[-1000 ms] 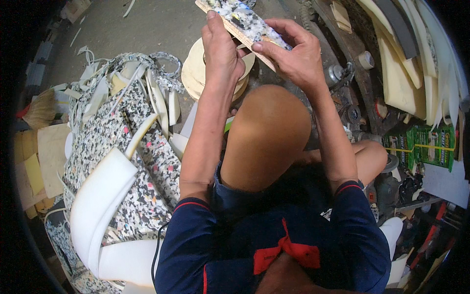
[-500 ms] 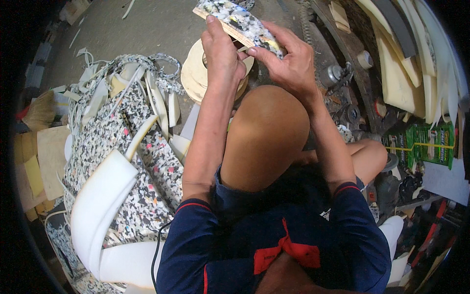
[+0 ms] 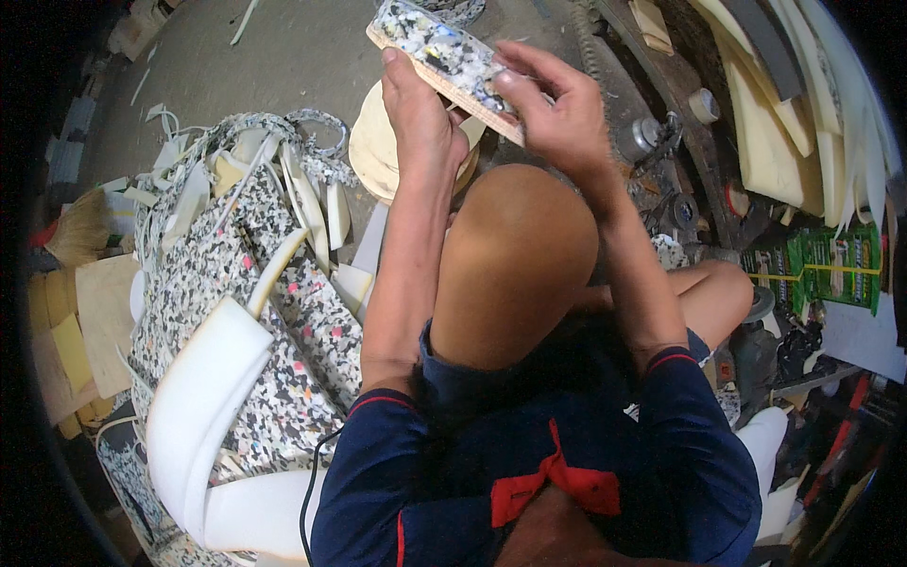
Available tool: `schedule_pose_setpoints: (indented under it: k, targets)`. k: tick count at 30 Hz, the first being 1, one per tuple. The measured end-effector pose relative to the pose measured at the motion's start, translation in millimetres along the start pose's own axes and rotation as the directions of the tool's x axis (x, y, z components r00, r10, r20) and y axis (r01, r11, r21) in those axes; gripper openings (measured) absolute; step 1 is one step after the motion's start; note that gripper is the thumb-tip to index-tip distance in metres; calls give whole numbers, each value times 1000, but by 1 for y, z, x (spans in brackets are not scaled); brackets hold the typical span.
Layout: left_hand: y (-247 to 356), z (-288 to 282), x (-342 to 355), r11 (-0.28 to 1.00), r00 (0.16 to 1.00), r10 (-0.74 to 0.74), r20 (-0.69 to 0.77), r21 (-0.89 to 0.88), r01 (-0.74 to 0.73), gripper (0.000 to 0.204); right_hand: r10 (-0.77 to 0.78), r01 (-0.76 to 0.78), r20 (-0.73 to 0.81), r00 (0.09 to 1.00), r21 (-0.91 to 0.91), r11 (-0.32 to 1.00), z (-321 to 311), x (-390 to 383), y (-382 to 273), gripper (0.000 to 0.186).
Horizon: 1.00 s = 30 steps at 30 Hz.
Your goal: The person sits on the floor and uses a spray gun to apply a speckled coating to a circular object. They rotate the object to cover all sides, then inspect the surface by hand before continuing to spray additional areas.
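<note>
Raised beyond my knee is a piece of speckled foam (image 3: 444, 52) backed by a pale wooden board (image 3: 470, 106), tilted down toward the right. Closed round its near wooden side is my left hand (image 3: 423, 118), thumb along the upper left edge. My right hand (image 3: 572, 109) is at the piece's right end, its thumb pressed on the foam and its fingers reaching past the far edge; slight blur softens them. Below the piece, pale round discs (image 3: 371, 156) lie stacked on the floor, partly hidden by my left hand.
To my left lies a large speckled foam block (image 3: 283, 312) with foam offcuts and curved white foam pieces (image 3: 203, 378). A straw broom (image 3: 80, 227) lies beyond. On the right are a tape roll (image 3: 703, 106), a metal canister (image 3: 646, 132), leaning foam sheets (image 3: 770, 132) and green packets (image 3: 841, 269).
My right thumb has moved from the piece's near edge up onto the foam face. The piece has turned slightly, showing more of its wooden side. My left hand keeps its grip.
</note>
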<state>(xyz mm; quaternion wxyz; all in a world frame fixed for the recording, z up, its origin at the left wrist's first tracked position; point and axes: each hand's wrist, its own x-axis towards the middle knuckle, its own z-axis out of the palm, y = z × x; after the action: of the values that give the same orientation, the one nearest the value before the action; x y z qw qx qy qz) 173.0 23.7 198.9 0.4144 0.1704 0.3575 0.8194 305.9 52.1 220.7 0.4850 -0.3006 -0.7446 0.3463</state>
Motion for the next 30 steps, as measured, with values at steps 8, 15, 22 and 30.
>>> schedule_pose_setpoints:
  k: [8,15,22,30]
  targets:
    - [-6,-1,0,996,999,34,-14,-84,-35,57,-178,182,37,983,-196,964,4,-5,-5,32]
    - [-12,-7,-1,990,998,69,0,-119,-69,53,-117,124,67,991,-112,986,0,2,-3,33]
    - [-13,-19,1,995,999,29,-24,-90,-31,55,-289,298,86,954,-124,947,15,-5,22,35]
    - [-44,-80,17,972,972,-205,-116,-141,188,64,-190,223,125,974,-353,909,66,-39,56,23]
